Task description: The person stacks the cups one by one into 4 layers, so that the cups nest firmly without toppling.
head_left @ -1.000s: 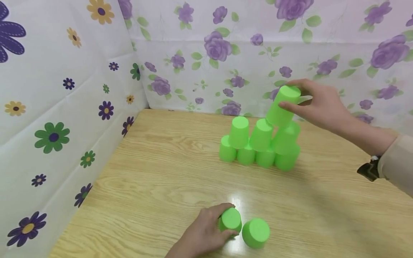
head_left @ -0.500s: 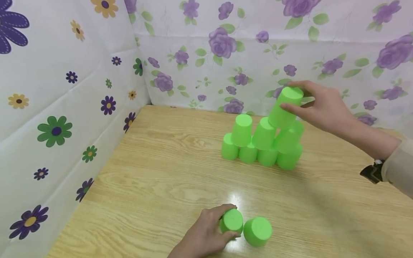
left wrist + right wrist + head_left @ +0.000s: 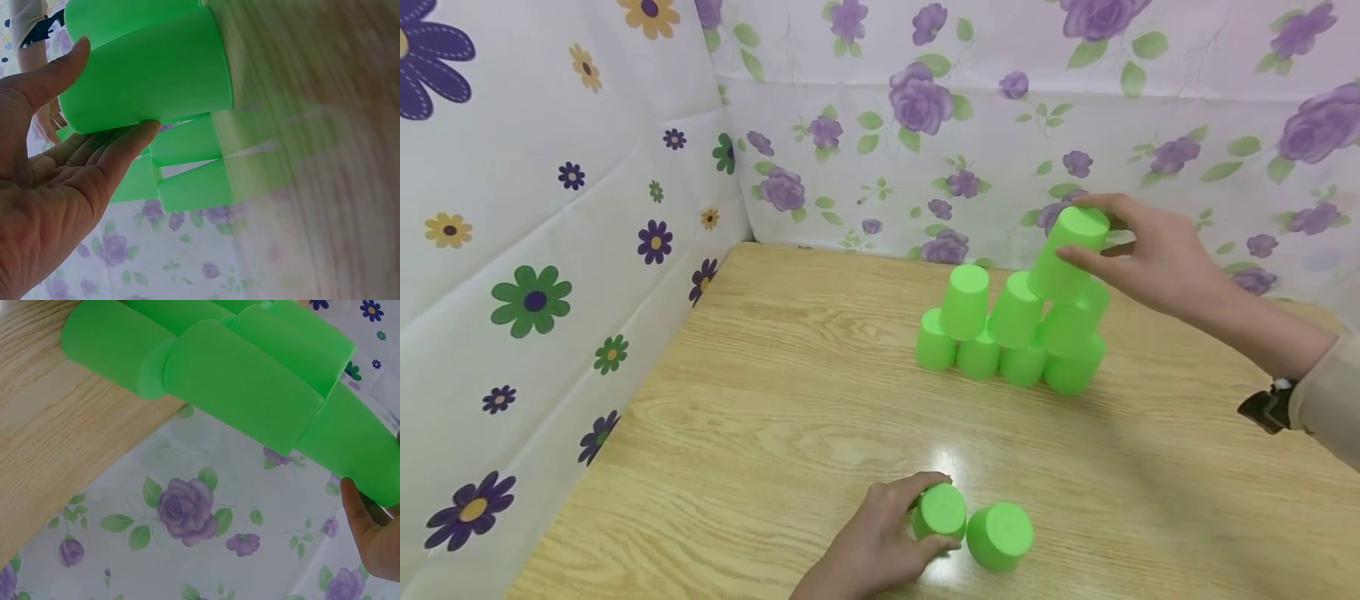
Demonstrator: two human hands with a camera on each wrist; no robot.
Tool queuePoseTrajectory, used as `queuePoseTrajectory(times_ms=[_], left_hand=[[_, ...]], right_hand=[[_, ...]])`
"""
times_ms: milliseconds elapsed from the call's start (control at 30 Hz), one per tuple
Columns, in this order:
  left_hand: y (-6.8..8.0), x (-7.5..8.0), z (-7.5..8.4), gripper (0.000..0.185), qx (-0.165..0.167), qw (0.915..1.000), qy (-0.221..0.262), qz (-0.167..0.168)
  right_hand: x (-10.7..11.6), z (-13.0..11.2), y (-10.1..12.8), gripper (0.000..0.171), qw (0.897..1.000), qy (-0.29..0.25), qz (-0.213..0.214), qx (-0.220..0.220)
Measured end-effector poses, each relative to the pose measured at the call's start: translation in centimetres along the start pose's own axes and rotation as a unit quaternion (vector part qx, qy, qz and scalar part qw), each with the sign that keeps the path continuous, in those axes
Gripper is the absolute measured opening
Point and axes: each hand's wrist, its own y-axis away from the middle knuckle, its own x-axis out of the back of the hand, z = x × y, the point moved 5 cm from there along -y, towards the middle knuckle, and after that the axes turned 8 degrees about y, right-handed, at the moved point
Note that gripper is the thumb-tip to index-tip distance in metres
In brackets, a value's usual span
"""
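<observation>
Green cups stand upside down in a two-row stack at the back of the table, one of the bottom cups (image 3: 936, 342) at its left end. My right hand (image 3: 1157, 254) pinches a green cup (image 3: 1070, 250) between thumb and fingers, its rim right at the tops of the second-row cups on the right. In the right wrist view that cup (image 3: 359, 447) sits against the end of a second-row cup (image 3: 244, 387). Near the front, my left hand (image 3: 883, 533) holds another upturned cup (image 3: 942, 510) with thumb and fingers around its sides.
Close to the right of the left hand's cup stands a loose upturned cup (image 3: 1000, 536). The wood-grain table (image 3: 775, 392) meets a flower-print cloth (image 3: 850, 125) at the back and another patterned cloth (image 3: 550, 350) at the left.
The head view has shifted slightly. My right hand and its cup have settled a little lower onto the stack. The left hand keeps its hold on the front cup.
</observation>
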Motion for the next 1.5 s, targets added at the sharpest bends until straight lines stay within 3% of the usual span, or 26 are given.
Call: queuePoseTrajectory(times_ms=[333, 533, 633, 700, 767, 833, 933, 1067, 1133, 1233, 1367, 1500], left_hand=[[0.1, -0.4, 0.0, 0.043, -0.005, 0.9999, -0.009, 0.003], [-0.1, -0.5, -0.3, 0.043, 0.028, 0.9996, -0.002, -0.003], [-0.3, -0.4, -0.6, 0.045, 0.048, 0.9987, 0.012, 0.004], [-0.3, -0.3, -0.9, 0.046, 0.06, 0.9977, 0.029, 0.009], [-0.3, -0.1, -1.2, 0.048, 0.07, 0.9964, 0.046, 0.009], [-0.5, 0.1, -1.4, 0.048, 0.066, 0.9965, 0.052, 0.002], [-1.2, 0.5, -1.3, 0.047, 0.042, 0.998, 0.039, -0.026], [-2.5, 1.3, -0.2, 0.042, 0.018, 0.9973, 0.022, -0.067], [-3.1, 2.2, 0.7, 0.045, 0.02, 0.9972, 0.022, -0.069], [-4.1, 4.2, 2.6, 0.052, -0.004, 0.9993, 0.011, -0.034], [-5.7, 7.1, 5.8, 0.055, -0.074, 0.9966, -0.02, 0.03], [-6.9, 9.2, 8.3, 0.055, -0.129, 0.9887, -0.025, 0.072]], right_hand=[[-0.4, 0.6, 0.7, 0.07, 1.0, -0.011, -0.005, 0.002], [-0.2, 1.3, 1.1, 0.08, 1.0, -0.024, -0.003, 0.005], [0.4, 1.3, 1.6, 0.075, 0.999, -0.029, 0.023, 0.007], [1.1, 0.9, 2.3, 0.072, 0.997, -0.026, 0.067, 0.023], [1.5, 0.1, 3.6, 0.069, 0.99, -0.021, 0.127, 0.062], [1.5, -1.1, 5.2, 0.061, 0.974, -0.022, 0.187, 0.125], [0.4, -2.8, 7.9, 0.063, 0.952, -0.029, 0.219, 0.21], [-1.9, -3.9, 11.0, 0.068, 0.95, -0.053, 0.193, 0.24], [-3.4, -4.1, 12.3, 0.065, 0.952, -0.064, 0.181, 0.239], [-6.1, -4.3, 14.1, 0.06, 0.962, -0.08, 0.147, 0.216], [-10.2, -3.9, 16.6, 0.074, 0.983, -0.085, 0.062, 0.152], [-13.1, -3.4, 18.7, 0.08, 0.986, -0.116, 0.016, 0.12]])
